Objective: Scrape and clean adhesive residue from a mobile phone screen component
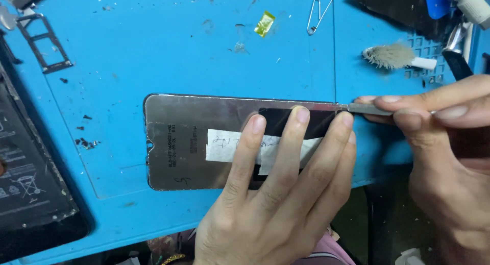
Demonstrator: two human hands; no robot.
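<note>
- Phone display panel [204, 142], metal back up, lying flat on the blue work mat [153, 50] near its front edge, notch end away from both hands.
- Pinned under the left hand [270, 193]: three fingertips [301, 114] spread flat over the black patch and the white paper label [224, 145], hand open, closed around nothing.
- Thin metal pry blade [370, 109] pinched in the right hand [444, 142] between thumb and fingers, tip at the panel's far corner just beyond the left fingertips.
- Best kept shallow and almost flat along the seam; steady downward pressure close to the tip, judging by the thin sheet, against flex or slip.
- Farther from the grip: a fluffy brush [395, 56], a wire clip [317, 12], a yellow scrap [264, 24], a card tray [43, 43], a dark phone body [30, 183].
</note>
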